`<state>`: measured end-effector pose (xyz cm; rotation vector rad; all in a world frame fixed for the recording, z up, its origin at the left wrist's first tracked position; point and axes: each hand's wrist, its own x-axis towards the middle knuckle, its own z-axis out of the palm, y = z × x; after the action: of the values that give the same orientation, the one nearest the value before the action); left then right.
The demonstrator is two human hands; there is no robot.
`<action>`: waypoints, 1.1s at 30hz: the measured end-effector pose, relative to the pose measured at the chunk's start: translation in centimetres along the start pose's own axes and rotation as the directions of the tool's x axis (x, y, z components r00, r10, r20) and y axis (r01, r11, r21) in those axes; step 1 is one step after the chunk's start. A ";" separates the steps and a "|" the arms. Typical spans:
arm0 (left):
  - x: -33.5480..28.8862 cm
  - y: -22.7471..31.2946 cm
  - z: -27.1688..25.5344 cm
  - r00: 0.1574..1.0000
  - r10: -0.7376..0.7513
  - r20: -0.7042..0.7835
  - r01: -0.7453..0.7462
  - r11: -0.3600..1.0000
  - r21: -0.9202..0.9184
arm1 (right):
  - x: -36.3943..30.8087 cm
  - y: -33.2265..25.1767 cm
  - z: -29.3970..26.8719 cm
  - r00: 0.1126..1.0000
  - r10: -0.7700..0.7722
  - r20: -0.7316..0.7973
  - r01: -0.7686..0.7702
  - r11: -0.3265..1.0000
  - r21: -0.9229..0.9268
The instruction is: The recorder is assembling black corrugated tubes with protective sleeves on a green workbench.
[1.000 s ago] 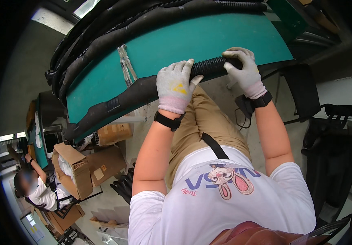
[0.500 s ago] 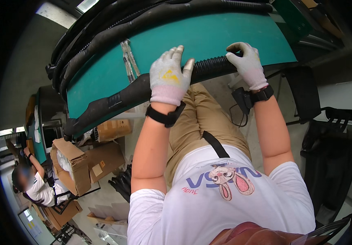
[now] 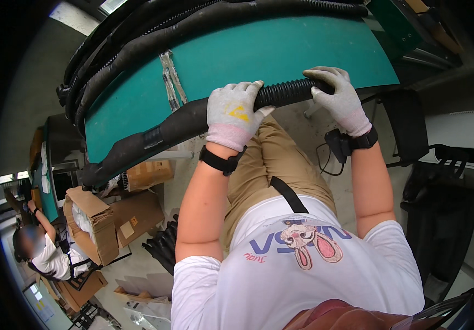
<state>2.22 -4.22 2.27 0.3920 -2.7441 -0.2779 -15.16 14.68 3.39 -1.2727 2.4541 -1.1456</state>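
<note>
Your left hand (image 3: 236, 113) and right hand (image 3: 337, 99) curl round the corrugated hose (image 3: 287, 92). It looks light, flexible; grip the ribs (image 3: 275, 95) between them.

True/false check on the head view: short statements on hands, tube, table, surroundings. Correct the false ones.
1. The left hand hangs clear of the black tube. False: it grips the tube.
2. Between the hands, the tube is ribbed. True.
3. The right hand is bare. False: it is gloved.
4. The table has a green top. True.
5. The shiny strips lie to the right of the right hand. False: they lie on the table, left of the left hand.
6. An open cardboard box stands at the left of the picture. True.
</note>
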 end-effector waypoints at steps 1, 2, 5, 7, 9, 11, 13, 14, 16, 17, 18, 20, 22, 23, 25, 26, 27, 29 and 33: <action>0.1 -0.3 0.0 1.000 0.001 -0.003 -0.001 1.000 0.001 | 0.2 0.0 -0.1 1.000 0.012 0.015 -0.012 1.000 0.003; 0.5 -0.6 0.2 0.996 0.039 -0.074 -0.038 0.999 0.022 | 0.6 0.1 -0.1 1.000 -0.005 0.006 0.005 1.000 0.006; 1.2 -0.8 0.7 0.986 0.069 -0.154 -0.061 0.997 0.056 | 1.9 0.4 0.4 0.988 -0.130 -0.079 0.127 0.991 -0.041; 1.1 -0.6 0.8 0.985 0.060 -0.163 -0.050 0.997 0.065 | 2.4 0.7 1.1 0.991 -0.119 -0.055 0.114 0.989 -0.095; 1.0 -0.4 0.7 0.990 0.024 -0.141 -0.020 0.999 0.028 | 2.3 1.1 1.1 0.986 -0.149 -0.070 0.143 0.986 -0.085; 1.1 -0.1 0.6 0.985 0.037 -0.167 -0.030 0.999 0.044 | 1.8 1.4 1.1 0.989 -0.133 -0.065 0.128 0.989 -0.070; 1.4 0.1 0.5 0.996 -0.008 -0.092 0.008 1.000 0.008 | 1.8 1.6 1.3 0.989 -0.132 -0.068 0.126 0.988 -0.086; 1.9 0.2 0.6 0.996 -0.004 -0.091 0.006 1.000 0.011 | 1.8 1.6 1.3 0.987 -0.146 -0.074 0.138 0.985 -0.100; 2.9 0.4 0.9 0.999 -0.050 -0.018 0.048 0.994 -0.102 | 1.9 1.5 1.6 0.987 -0.129 -0.093 0.120 0.988 -0.100; 3.1 0.5 1.0 0.998 -0.053 -0.018 0.050 0.993 -0.104 | 1.8 1.3 1.8 0.985 -0.126 -0.114 0.115 0.988 -0.099; 3.1 0.6 1.1 0.998 -0.019 -0.062 0.015 0.998 -0.060 | 1.9 1.2 1.8 0.986 -0.127 -0.111 0.116 0.988 -0.100; 3.2 0.7 1.3 0.995 0.017 -0.103 -0.018 1.000 -0.012 | 2.0 0.8 2.1 0.987 -0.062 -0.147 0.047 0.993 -0.105; 2.9 0.7 1.3 0.997 0.012 -0.079 -0.017 0.998 -0.061 | 2.2 0.5 2.4 0.986 -0.028 -0.165 0.017 0.998 -0.066; 2.8 0.7 1.2 0.996 0.017 -0.087 -0.022 0.998 -0.055 | 2.3 0.3 2.5 0.984 0.022 -0.175 -0.029 0.999 -0.038; 2.7 0.8 1.2 0.996 0.020 -0.082 -0.025 0.998 -0.062 | 2.7 0.0 2.5 0.981 0.062 -0.184 -0.066 0.998 -0.017; 2.6 0.9 1.2 0.997 0.019 -0.081 -0.024 0.998 -0.061 | 2.8 -0.2 2.6 0.977 0.103 -0.187 -0.106 0.994 -0.006; 2.6 1.0 1.2 0.992 0.023 -0.121 -0.030 0.998 -0.060 | 3.0 -0.3 2.7 0.976 0.109 -0.186 -0.112 0.994 -0.003; 2.6 1.3 1.1 0.987 0.028 -0.158 -0.037 0.998 -0.056 | 3.2 -0.5 2.9 0.966 0.160 -0.201 -0.170 0.985 -0.033; 3.2 2.6 1.2 0.979 -0.135 -0.151 0.125 0.989 -0.077 | 2.6 -0.3 3.0 0.963 0.113 -0.245 -0.116 0.993 0.003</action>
<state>-1.70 -2.61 2.83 0.5519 -2.5528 -0.3563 -15.28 10.94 2.08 -1.0293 2.6707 -1.3309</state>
